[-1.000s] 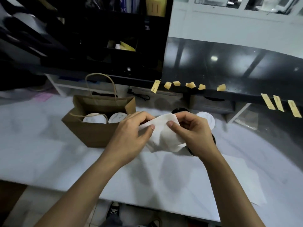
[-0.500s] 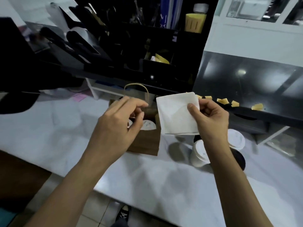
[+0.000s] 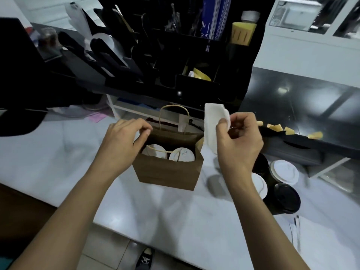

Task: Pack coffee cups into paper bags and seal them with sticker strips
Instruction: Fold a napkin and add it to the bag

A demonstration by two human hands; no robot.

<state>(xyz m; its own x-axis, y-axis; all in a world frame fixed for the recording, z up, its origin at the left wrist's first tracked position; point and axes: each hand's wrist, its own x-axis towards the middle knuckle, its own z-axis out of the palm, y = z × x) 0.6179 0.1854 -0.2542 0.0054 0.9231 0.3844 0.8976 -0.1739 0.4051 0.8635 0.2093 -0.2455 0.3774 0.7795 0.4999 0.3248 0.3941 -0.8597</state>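
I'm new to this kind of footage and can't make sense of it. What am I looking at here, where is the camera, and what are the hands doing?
There is no machine here: a person works with bare hands, and one wide-angle camera on their head looks forward and down, so both forearms enter from the bottom edge. On the white counter stands an open brown paper bag with two white-lidded cups inside. The left hand is at the bag's left rim, fingers curled; whether it grips the paper is hard to tell. The right hand pinches a folded white napkin just above the bag's right side. More cups, with white and black lids, stand to the right. Yellow sticker strips hang along a dark shelf edge behind them.
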